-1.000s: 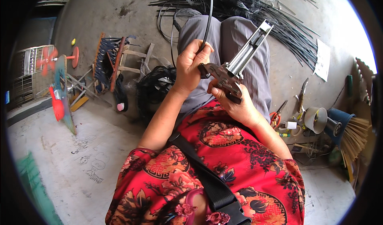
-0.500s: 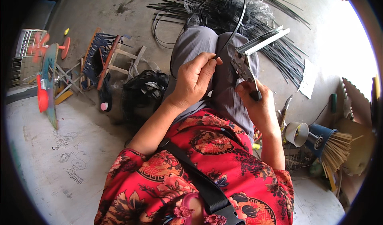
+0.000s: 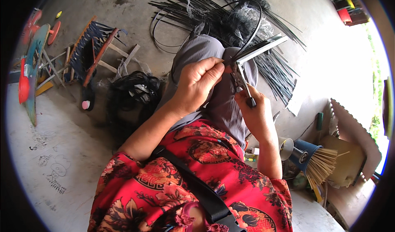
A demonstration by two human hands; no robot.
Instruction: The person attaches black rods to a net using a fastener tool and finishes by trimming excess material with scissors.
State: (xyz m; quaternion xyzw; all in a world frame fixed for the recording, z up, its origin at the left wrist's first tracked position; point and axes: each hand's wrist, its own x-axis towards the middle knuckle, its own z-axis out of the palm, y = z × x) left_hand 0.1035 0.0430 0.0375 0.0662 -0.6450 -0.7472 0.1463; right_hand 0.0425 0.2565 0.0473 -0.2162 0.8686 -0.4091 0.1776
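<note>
From where I stand, the left hand (image 3: 199,82) has its fingers drawn narrow, pinching a black strip (image 3: 259,20) that loops up beyond the grey-trousered knees (image 3: 197,49). The right hand (image 3: 257,108) has its fingers curled round a metal plier-like tool (image 3: 240,69), its head beside the left fingertips; whether they touch, I can't tell. Dark strips (image 3: 210,16) litter the floor (image 3: 135,22) ahead.

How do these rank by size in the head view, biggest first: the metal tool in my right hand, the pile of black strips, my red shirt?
1. Red shirt, though it's closer to the camera
2. Pile of black strips
3. Metal tool
</note>
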